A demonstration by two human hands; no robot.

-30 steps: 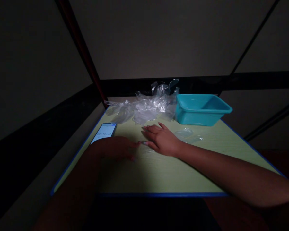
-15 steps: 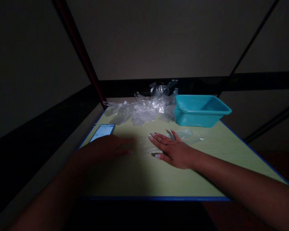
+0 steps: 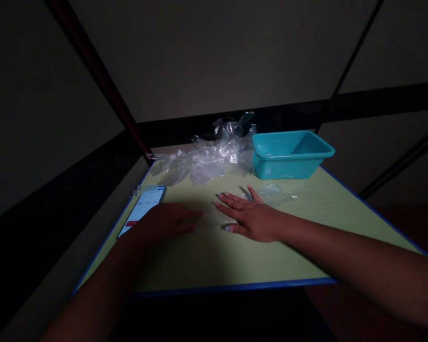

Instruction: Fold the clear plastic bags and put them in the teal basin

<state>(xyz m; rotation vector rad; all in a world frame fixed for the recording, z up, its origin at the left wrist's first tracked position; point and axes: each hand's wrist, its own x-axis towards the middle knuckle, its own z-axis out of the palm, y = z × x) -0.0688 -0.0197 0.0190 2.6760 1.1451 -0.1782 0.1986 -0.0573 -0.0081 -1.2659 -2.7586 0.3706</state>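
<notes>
A clear plastic bag (image 3: 271,194) lies on the pale green table, partly covered by my right hand. That right hand (image 3: 251,216) rests flat on the bag with its fingers spread, pointing left. My left hand (image 3: 174,221) is in shadow at the bag's left end, thumb and forefinger apart; its other fingers are hard to make out. Whether the left fingertips touch the bag's edge I cannot tell, as the plastic there is faint.
A heap of crumpled clear plastic bags (image 3: 214,159) lies along the table's back edge. Right of it stands a turquoise plastic tub (image 3: 288,166). A phone (image 3: 146,204) showing a timer lies by the left edge of the table (image 3: 271,266), near my left forearm.
The view has turned a little, so the tub and heap sit further left and higher. My left hand has shifted slightly and more of the phone shows. My right hand stays flat on the bag.
</notes>
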